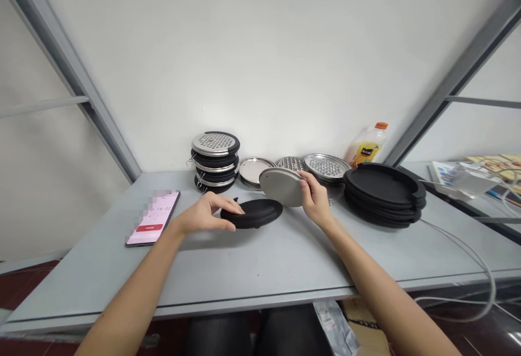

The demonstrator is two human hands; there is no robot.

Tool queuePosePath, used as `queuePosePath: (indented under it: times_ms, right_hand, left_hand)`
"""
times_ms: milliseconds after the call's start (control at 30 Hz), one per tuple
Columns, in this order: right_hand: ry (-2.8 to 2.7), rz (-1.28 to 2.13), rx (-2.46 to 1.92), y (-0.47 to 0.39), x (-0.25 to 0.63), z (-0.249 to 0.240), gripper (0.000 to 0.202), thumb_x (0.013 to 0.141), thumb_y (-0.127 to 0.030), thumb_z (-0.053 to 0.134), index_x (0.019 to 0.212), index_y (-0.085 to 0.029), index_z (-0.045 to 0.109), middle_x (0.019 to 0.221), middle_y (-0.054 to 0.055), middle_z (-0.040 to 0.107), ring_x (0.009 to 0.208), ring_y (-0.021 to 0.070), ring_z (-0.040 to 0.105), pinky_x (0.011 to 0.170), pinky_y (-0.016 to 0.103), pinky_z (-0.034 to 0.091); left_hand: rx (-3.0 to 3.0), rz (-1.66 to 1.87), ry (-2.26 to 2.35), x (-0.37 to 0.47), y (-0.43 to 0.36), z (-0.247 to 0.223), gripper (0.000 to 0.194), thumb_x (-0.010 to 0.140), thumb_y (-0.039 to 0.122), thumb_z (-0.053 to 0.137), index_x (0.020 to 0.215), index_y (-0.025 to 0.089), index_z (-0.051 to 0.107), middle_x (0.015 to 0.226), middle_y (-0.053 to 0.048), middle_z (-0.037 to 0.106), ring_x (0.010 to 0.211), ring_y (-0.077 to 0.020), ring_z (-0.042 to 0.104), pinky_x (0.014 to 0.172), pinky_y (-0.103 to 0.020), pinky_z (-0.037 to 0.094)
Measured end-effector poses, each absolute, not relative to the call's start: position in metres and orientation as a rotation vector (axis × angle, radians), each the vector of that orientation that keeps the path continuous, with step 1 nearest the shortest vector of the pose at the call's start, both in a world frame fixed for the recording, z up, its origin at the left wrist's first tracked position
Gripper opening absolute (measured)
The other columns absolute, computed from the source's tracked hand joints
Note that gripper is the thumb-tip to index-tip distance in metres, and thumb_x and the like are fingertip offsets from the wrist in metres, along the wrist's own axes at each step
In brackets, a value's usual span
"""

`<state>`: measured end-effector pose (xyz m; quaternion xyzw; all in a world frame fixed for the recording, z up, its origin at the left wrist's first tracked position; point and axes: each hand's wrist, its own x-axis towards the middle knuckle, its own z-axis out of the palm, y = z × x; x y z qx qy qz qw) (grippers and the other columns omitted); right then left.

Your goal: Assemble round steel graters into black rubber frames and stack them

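In my left hand (211, 210) is a shallow black round base (260, 213), gripped at its left edge with the fingers over it and the thumb in front. A smooth, thin metal disc (281, 186) is held tilted in my right hand (316, 198), pinched at its right edge, just behind and to the right of the black base. Behind them lie a pile of plain metal discs (256, 169), coarse grater discs (293, 163) and finer perforated grater discs (328, 166). To the left stands a stack of grater discs in black holders (215, 143), with small wire rings at its side.
A phone (153, 218) with a running timer lies at the left. Stacked black round bases (382, 186) stand at the right, before a bottle with an orange cap (369, 145). White cables (468, 247) hang over the table's (260, 280) right front edge. The wall closes off the back.
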<state>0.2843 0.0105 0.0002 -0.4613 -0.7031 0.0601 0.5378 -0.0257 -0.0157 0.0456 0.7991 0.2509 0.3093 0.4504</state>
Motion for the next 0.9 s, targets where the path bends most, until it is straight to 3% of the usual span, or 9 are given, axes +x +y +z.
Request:
queuePosePath:
  times_ms: [133,267,400,533,633,767,900]
  right_hand:
    - [-1.789,0.162,-1.055,0.006,0.282,0.001,0.033,0.096,-0.040,0.037,0.113,-0.021,0.058,0.103,0.008,0.069,0.091,0.0233,0.065,0.077,0.032,0.051]
    - [-1.949,0.156,-1.024,-0.001,0.280,0.001,0.032,0.096,-0.037,0.037,0.117,-0.022,0.056,0.103,0.008,0.070,0.085,0.0223,0.067,0.074,0.033,0.052]
    - [-2.208,0.103,-0.930,-0.011,0.279,0.000,0.032,0.095,-0.035,0.044,0.122,-0.023,0.056,0.112,0.009,0.069,0.095,0.0234,0.068,0.081,0.036,0.053]
    - [-2.399,0.030,-0.818,-0.017,0.278,-0.003,0.033,0.090,-0.039,0.055,0.119,-0.025,0.061,0.122,0.009,0.065,0.113,0.0262,0.062,0.094,0.041,0.051]
    - [-2.491,-0.005,-0.781,-0.018,0.278,-0.008,0.036,0.087,-0.042,0.058,0.119,-0.025,0.062,0.126,0.010,0.063,0.116,0.0275,0.059,0.098,0.044,0.049]
    - [-2.531,0.001,-0.749,-0.019,0.276,-0.010,0.037,0.087,-0.043,0.059,0.118,-0.025,0.062,0.127,0.010,0.062,0.118,0.0271,0.058,0.098,0.044,0.049]
    - [-2.493,0.077,-0.763,-0.022,0.274,-0.006,0.039,0.084,-0.045,0.062,0.117,-0.024,0.062,0.125,0.011,0.062,0.114,0.0272,0.059,0.096,0.044,0.048]
  left_hand:
    - [2.223,0.542,0.726,-0.017,-0.016,0.039,0.029,0.069,0.033,0.079,0.097,0.025,0.076,0.103,-0.009,0.073,0.106,-0.0279,0.063,0.108,-0.049,0.031]
    - [2.399,0.440,0.887,-0.019,-0.012,0.029,0.021,0.070,0.024,0.076,0.091,0.029,0.076,0.112,-0.006,0.069,0.128,-0.0312,0.046,0.114,-0.055,0.015]
    - [2.403,0.405,0.957,-0.024,-0.009,0.024,0.027,0.071,0.018,0.073,0.096,0.027,0.074,0.126,-0.008,0.061,0.134,-0.0318,0.038,0.110,-0.052,0.028]
    - [2.351,0.552,0.996,-0.020,-0.011,0.022,0.040,0.074,0.037,0.073,0.112,0.026,0.068,0.131,-0.009,0.056,0.126,-0.0297,0.048,0.106,-0.045,0.037]
    - [2.321,0.761,1.172,-0.011,-0.013,0.015,0.047,0.084,0.045,0.060,0.126,0.025,0.058,0.138,-0.009,0.050,0.127,-0.0283,0.047,0.108,-0.046,0.035]
    - [2.426,0.676,1.159,-0.002,-0.014,0.004,0.055,0.088,0.047,0.055,0.139,0.029,0.045,0.151,-0.009,0.034,0.139,-0.0305,0.030,0.113,-0.050,0.025]
    - [2.491,0.618,1.116,-0.002,-0.013,-0.002,0.049,0.090,0.045,0.054,0.137,0.032,0.047,0.153,-0.006,0.031,0.142,-0.0317,0.021,0.113,-0.054,0.022]
